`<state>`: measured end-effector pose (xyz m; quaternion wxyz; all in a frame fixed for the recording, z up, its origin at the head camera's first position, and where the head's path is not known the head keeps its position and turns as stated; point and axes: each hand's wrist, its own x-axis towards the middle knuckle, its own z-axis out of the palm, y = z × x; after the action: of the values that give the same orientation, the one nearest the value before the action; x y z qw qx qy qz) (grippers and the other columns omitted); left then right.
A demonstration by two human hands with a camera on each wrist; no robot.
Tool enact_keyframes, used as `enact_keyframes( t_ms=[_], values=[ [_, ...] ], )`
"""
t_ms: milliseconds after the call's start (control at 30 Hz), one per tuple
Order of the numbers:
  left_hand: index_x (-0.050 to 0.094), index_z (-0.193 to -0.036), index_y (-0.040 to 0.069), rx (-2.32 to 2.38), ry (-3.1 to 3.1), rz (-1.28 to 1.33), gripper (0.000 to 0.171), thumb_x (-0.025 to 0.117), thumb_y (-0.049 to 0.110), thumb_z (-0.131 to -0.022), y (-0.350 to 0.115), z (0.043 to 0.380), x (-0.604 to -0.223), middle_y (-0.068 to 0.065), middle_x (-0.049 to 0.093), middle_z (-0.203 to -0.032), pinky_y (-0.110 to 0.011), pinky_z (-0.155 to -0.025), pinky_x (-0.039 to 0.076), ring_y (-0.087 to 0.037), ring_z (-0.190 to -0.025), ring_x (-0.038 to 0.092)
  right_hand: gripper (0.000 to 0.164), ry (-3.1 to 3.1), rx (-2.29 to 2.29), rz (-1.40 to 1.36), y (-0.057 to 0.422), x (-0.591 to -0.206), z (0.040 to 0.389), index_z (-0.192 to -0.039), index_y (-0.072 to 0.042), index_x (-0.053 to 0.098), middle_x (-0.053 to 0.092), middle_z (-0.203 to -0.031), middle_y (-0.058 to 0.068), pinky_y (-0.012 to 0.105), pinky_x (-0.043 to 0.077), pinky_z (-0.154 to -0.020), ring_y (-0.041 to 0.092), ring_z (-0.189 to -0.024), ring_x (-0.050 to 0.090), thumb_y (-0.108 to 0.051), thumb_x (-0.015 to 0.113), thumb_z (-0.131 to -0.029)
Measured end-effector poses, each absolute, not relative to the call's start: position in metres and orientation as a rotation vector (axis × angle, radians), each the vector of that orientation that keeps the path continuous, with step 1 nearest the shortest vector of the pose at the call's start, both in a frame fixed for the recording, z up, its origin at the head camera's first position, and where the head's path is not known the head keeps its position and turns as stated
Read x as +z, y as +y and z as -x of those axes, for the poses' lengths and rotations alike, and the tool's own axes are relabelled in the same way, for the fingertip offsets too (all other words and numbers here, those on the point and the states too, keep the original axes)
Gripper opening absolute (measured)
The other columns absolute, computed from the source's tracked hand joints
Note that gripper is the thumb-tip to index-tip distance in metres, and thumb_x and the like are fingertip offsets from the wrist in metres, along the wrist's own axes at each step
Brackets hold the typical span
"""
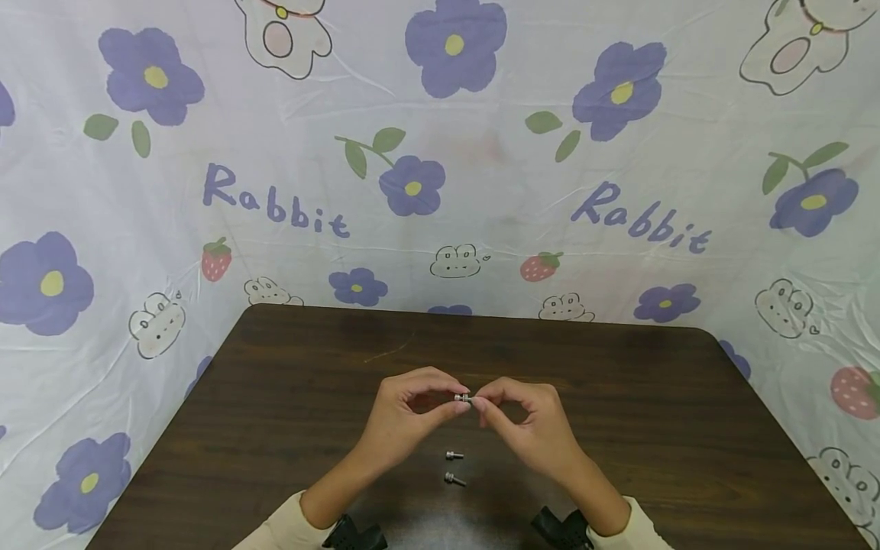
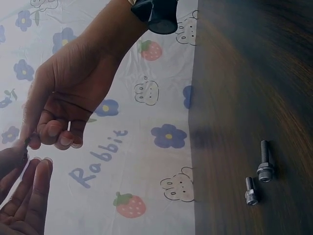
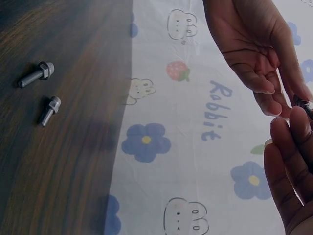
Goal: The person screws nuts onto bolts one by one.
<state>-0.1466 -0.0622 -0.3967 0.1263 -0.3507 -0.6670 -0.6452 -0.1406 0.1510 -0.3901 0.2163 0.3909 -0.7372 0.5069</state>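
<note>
Above the middle of the table, a small silvery bolt (image 1: 461,397) is held between the two hands. The thumb and fingertips of my left hand (image 1: 407,412) pinch its left end. My right hand (image 1: 532,416) grips the right end with thumb and index finger, and the fingertips hide that end. In the right wrist view only a dark bit of the held bolt (image 3: 305,106) shows between the fingers. Below the hands, a shorter bolt (image 1: 454,455) and a longer bolt (image 1: 454,480) lie apart on the tabletop, each with its head to the left.
The dark wooden table (image 1: 275,397) has rounded far corners. Behind it and along its sides hangs a pale cloth (image 1: 481,206) printed with flowers, rabbits and strawberries. Black straps with devices (image 1: 355,535) sit on both wrists, below cream sleeves.
</note>
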Motion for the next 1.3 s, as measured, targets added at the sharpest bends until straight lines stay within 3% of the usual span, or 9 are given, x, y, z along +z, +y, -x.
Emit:
enact_keyframes(
  t_ms=[167, 500, 700, 900, 1067, 1167, 1300],
  values=[
    [0.077, -0.1, 0.007, -1.865, -1.972, 0.991, 0.013, 0.079, 0.003, -0.088, -0.0616, 0.1476, -0.3983, -0.004, 0.074, -0.096, -0.026, -0.059, 0.057, -0.013, -0.077, 0.065, 0.02, -2.051, 1.407, -1.078, 0.1506, -0.3892, 0.1398, -0.093, -0.011, 0.073, 0.069, -0.074, -0.007, 0.022, 0.056, -0.064, 0.007, -0.066, 0.066, 0.008, 0.072, -0.089],
    [0.077, -0.095, 0.011, -1.901, -2.023, 0.974, 0.002, 0.074, 0.011, -0.094, -0.0613, 0.1461, -0.3972, -0.003, 0.072, -0.09, -0.032, -0.061, 0.061, -0.015, -0.074, 0.069, 0.018, -2.053, 1.402, -1.095, 0.1495, -0.3871, 0.1379, -0.091, -0.01, 0.072, 0.069, -0.074, -0.005, 0.024, 0.056, -0.062, 0.007, -0.066, 0.065, 0.008, 0.072, -0.09],
    [0.076, -0.09, 0.007, -1.947, -2.07, 0.952, 0.013, 0.07, 0.015, -0.099, -0.061, 0.146, -0.3981, -0.004, 0.072, -0.085, -0.037, -0.067, 0.063, -0.022, -0.073, 0.073, 0.017, -2.056, 1.397, -1.103, 0.1479, -0.3867, 0.1361, -0.091, -0.008, 0.072, 0.068, -0.073, -0.006, 0.024, 0.056, -0.061, 0.007, -0.065, 0.064, 0.008, 0.072, -0.089],
    [0.076, -0.085, 0.008, -1.913, -2.154, 0.916, 0.023, 0.064, 0.019, -0.102, -0.0613, 0.146, -0.3968, -0.003, 0.073, -0.08, -0.036, -0.067, 0.063, -0.02, -0.07, 0.072, 0.018, -2.055, 1.382, -1.106, 0.1481, -0.3875, 0.1366, -0.091, -0.009, 0.072, 0.068, -0.073, -0.006, 0.024, 0.056, -0.061, 0.005, -0.065, 0.064, 0.008, 0.072, -0.089],
    [0.075, -0.105, 0.008, -1.986, -2.161, 0.925, 0.012, 0.065, 0.015, -0.101, -0.0623, 0.1463, -0.3963, -0.008, 0.075, -0.093, -0.036, -0.071, 0.063, -0.025, -0.08, 0.074, 0.021, -2.047, 1.383, -1.092, 0.1486, -0.3873, 0.1367, -0.092, -0.012, 0.073, 0.069, -0.073, -0.005, 0.023, 0.056, -0.061, 0.006, -0.065, 0.065, 0.009, 0.073, -0.089],
    [0.071, -0.119, 0.01, -2.002, -2.082, 0.973, 0.026, 0.074, 0.008, -0.093, -0.0625, 0.1463, -0.3959, -0.01, 0.074, -0.105, -0.037, -0.072, 0.063, -0.026, -0.088, 0.074, 0.023, -2.028, 1.383, -1.094, 0.1495, -0.3871, 0.1374, -0.093, -0.012, 0.072, 0.069, -0.073, -0.005, 0.023, 0.056, -0.061, 0.007, -0.065, 0.065, 0.01, 0.073, -0.088],
    [0.072, -0.119, 0.009, -1.906, -1.987, 1.038, 0.035, 0.081, 0.003, -0.086, -0.0616, 0.1478, -0.3957, -0.008, 0.074, -0.108, -0.036, -0.071, 0.063, -0.021, -0.091, 0.074, 0.023, -2.024, 1.375, -1.09, 0.1513, -0.3879, 0.1391, -0.093, -0.013, 0.072, 0.068, -0.073, -0.005, 0.022, 0.055, -0.061, 0.007, -0.065, 0.064, 0.009, 0.073, -0.088]
  ],
)
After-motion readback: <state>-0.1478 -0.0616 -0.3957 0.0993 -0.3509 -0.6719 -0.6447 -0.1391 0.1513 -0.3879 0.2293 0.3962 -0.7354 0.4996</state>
